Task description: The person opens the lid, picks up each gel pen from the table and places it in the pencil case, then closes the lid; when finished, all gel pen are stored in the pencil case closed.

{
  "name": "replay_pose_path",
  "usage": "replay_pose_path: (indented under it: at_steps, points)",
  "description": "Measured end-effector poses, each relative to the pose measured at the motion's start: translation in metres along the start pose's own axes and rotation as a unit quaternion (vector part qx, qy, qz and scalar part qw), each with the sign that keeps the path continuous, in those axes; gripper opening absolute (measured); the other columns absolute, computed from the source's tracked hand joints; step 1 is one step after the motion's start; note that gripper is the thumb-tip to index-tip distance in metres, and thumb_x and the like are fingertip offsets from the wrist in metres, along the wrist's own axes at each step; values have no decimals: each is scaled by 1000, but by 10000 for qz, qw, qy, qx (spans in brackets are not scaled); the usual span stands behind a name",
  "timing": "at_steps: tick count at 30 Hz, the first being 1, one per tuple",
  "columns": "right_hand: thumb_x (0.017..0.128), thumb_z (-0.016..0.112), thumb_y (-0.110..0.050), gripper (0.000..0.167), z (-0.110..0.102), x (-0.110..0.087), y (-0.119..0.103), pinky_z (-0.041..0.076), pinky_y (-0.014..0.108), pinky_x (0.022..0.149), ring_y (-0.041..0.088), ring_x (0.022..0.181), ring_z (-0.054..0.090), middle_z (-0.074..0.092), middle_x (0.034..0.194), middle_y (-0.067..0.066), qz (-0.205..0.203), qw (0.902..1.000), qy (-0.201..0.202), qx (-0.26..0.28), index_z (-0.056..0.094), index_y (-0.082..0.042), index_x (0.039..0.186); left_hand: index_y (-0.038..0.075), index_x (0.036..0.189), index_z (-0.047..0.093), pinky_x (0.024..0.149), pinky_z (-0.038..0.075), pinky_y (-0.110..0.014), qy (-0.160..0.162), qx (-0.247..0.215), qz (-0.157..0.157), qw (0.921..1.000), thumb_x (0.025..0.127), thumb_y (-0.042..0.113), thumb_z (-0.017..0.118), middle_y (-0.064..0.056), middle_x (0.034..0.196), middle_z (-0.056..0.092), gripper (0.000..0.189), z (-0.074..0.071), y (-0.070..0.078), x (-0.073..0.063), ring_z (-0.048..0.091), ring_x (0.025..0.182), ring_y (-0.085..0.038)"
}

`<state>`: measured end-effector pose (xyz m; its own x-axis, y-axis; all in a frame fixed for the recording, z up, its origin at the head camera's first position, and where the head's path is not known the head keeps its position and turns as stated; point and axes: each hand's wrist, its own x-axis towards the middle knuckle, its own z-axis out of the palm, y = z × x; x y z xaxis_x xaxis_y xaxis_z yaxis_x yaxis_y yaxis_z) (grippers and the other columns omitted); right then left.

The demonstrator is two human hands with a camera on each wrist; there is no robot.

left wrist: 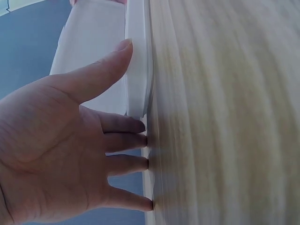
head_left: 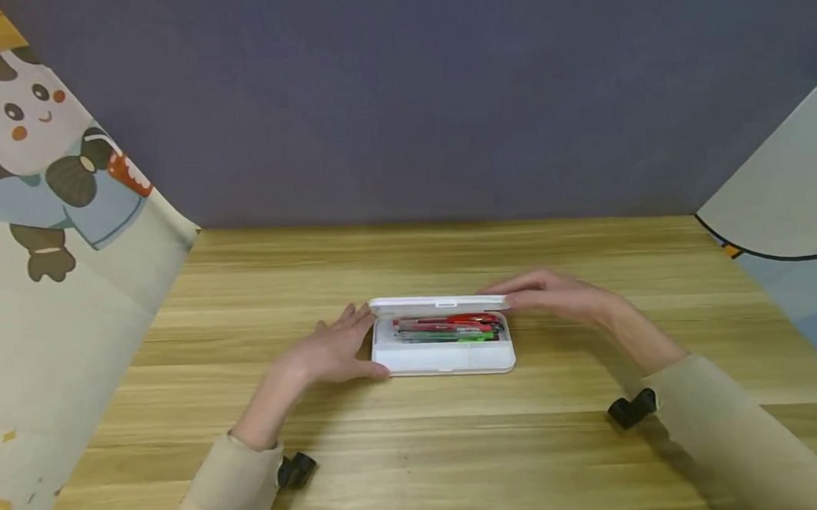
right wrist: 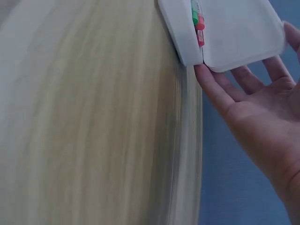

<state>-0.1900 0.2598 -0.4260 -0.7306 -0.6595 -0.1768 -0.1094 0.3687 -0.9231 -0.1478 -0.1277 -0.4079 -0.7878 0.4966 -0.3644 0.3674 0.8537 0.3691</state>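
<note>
A white pencil case (head_left: 421, 358) lies on the table with its lid (head_left: 411, 305) raised at the back. Inside its rear compartment are several pens (head_left: 447, 328) with red, pink and green parts. My left hand (head_left: 330, 353) is at the case's left end. Its thumb touches the near left corner, and the other fingers are spread straight, their tips down by the table in the left wrist view. At the lid's right end, my right hand (head_left: 563, 297) holds the lid, thumb at its edge and fingers behind it, as the right wrist view shows.
The wood-grain table (head_left: 419, 455) extends around the case. Behind it rises a dark grey-blue panel (head_left: 442, 99). Cartoon-printed panels stand at the left (head_left: 64, 165) and the right (head_left: 786, 189). Small black devices sit at both sleeve cuffs.
</note>
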Motion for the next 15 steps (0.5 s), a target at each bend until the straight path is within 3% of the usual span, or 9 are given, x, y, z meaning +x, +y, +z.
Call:
replay_pose_path:
  at_steps: [3,7,9,13,15]
  points:
    - [105,58,-24,41,7,-4,-1,37,51,121,24,152,41,51,159,-1,-265,9974,-134,-651,60,-25,146,-2,163,17,125,10,-72,-106,15,20,9999,93,56,67,-19,173,4,104,-2,-3,-5,4,161,-41]
    - [99,68,-18,48,19,-8,-3,41,34,119,35,155,34,45,163,5,-530,9946,-201,-865,60,-23,146,-1,164,10,127,9,-69,-144,-209,50,9997,94,57,66,-20,173,1,107,-8,-9,-14,3,161,-41]
    - [96,72,-19,52,26,-10,-4,42,33,118,36,155,32,41,165,7,-532,9938,-201,-957,59,-24,147,1,165,7,128,10,-66,-53,-334,99,9994,94,57,66,-19,173,1,107,-12,-12,-19,4,162,-40]
    - [93,76,-27,60,38,-16,-6,41,59,117,40,155,31,37,167,11,-647,9839,-97,-1663,55,-27,150,9,166,8,130,13,-61,316,-232,471,9981,96,61,61,-14,174,6,103,-14,-14,-23,9,162,-36]
    - [93,77,-30,62,44,-19,-5,39,69,113,44,154,31,37,166,14,-766,9759,-6,-2044,54,-26,151,12,167,12,130,16,-60,541,74,738,9958,97,65,57,-12,175,9,99,-10,-13,-21,12,162,-34]
